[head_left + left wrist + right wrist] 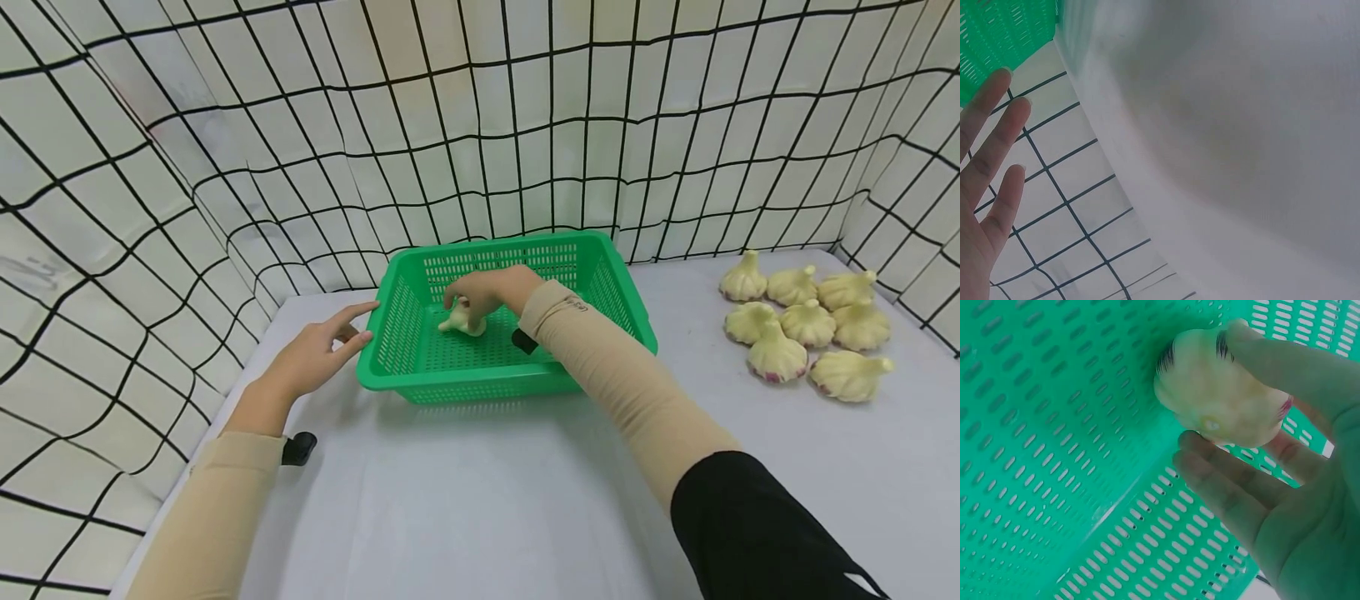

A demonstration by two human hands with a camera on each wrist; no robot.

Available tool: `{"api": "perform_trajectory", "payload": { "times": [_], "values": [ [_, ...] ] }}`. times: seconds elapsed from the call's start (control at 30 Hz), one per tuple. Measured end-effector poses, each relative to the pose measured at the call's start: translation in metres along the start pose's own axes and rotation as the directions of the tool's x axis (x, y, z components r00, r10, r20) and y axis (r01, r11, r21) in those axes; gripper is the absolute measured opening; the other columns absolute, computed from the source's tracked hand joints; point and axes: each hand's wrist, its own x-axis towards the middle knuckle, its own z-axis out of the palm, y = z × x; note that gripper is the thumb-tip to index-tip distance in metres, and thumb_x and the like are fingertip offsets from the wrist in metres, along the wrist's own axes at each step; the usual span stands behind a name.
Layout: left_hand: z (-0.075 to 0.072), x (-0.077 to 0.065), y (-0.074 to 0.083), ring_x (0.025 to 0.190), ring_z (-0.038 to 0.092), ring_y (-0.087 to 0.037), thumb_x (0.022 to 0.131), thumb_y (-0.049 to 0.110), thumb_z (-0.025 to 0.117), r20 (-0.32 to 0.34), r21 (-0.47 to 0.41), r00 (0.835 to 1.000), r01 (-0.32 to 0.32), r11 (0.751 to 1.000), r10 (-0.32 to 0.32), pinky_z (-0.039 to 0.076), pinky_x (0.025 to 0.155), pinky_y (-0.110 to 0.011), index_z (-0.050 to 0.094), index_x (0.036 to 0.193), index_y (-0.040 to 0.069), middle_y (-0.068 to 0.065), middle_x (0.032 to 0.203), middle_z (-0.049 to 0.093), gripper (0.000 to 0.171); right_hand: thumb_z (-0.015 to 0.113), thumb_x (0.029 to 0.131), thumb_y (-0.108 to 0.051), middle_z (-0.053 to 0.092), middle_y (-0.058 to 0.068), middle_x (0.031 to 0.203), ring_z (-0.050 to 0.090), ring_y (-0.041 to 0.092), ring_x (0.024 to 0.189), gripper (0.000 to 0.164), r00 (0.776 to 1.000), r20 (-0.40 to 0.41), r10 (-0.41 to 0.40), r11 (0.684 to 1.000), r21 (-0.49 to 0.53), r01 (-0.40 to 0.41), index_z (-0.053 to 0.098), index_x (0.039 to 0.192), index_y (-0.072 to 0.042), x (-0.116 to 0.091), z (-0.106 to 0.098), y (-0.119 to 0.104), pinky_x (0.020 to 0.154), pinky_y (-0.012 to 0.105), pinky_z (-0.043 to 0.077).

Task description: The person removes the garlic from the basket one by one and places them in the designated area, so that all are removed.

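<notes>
Inside the green plastic basket [465,380], my right hand [495,290] holds a garlic bulb [472,328] low over the basket floor. In the right wrist view, the thumb lies across one side of the pale, purple-streaked garlic bulb [1216,387] and fingers are on its other side; two more fingers of the right hand [1304,519] extend below it. My left hand [311,358] touches the basket's left rim with its fingertips. Its fingers look mostly straight and spread in the left wrist view, beside the basket wall [1010,31].
Several garlic bulbs [807,323] lie grouped on the white table [450,500] right of the basket. A black grid net [495,108] over white panels encloses the back and sides. The basket stands close to the back net.
</notes>
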Motion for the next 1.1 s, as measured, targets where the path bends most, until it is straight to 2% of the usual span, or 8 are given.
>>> {"api": "perform_trajectory", "payload": {
  "times": [0.3,0.53,0.83,0.97,1.1],
  "values": [
    [0.0,0.002,-0.001,0.112,0.064,-0.04,0.109,0.045,0.048,0.003,-0.001,1.0,-0.02,1.0,0.02,0.048,0.091,-0.063,0.036,0.16,0.021,-0.02,0.119,0.07,0.058,0.069,0.097,-0.011,0.047,0.014,0.149,0.049,0.029,0.13,0.056,0.997,-0.06,-0.038,0.998,0.044,0.041,0.05,0.15,-0.007,-0.011,-0.001,0.016,0.103,0.041,0.045],
    [-0.001,0.0,0.002,0.113,0.064,-0.041,0.109,0.046,0.047,0.008,0.005,1.0,-0.01,1.0,0.01,0.048,0.09,-0.063,0.036,0.16,0.02,-0.021,0.12,0.069,0.058,0.074,0.093,-0.009,0.053,0.013,0.14,0.051,0.027,0.118,0.053,0.987,-0.137,-0.085,0.992,0.081,0.097,0.056,0.143,-0.007,-0.028,-0.004,0.026,0.095,0.041,0.047],
    [-0.003,-0.001,0.001,0.111,0.064,-0.041,0.109,0.045,0.047,-0.001,0.007,1.0,-0.012,1.0,0.012,0.048,0.089,-0.063,0.036,0.16,0.02,-0.02,0.118,0.07,0.058,0.077,0.092,-0.01,0.052,0.008,0.135,0.048,0.025,0.114,0.053,0.968,-0.232,-0.099,0.97,0.194,0.145,0.058,0.142,-0.009,-0.064,-0.011,0.032,0.096,0.042,0.045],
    [-0.001,-0.001,0.0,0.111,0.064,-0.041,0.109,0.046,0.047,-0.004,0.003,1.0,-0.007,1.0,0.007,0.049,0.088,-0.062,0.037,0.159,0.02,-0.019,0.117,0.071,0.058,0.078,0.093,-0.011,0.052,0.007,0.134,0.048,0.025,0.113,0.052,0.956,-0.268,-0.122,0.967,0.185,0.175,0.058,0.14,-0.01,-0.076,-0.01,0.033,0.096,0.041,0.045],
    [0.0,0.0,0.0,0.112,0.064,-0.041,0.109,0.046,0.047,-0.008,-0.001,1.0,-0.007,1.0,0.007,0.049,0.088,-0.063,0.037,0.159,0.02,-0.019,0.117,0.071,0.058,0.079,0.092,-0.01,0.052,0.009,0.135,0.051,0.025,0.111,0.051,0.933,-0.324,-0.158,0.962,0.163,0.22,0.059,0.139,-0.009,-0.088,-0.01,0.034,0.093,0.04,0.047]
  ]
}}
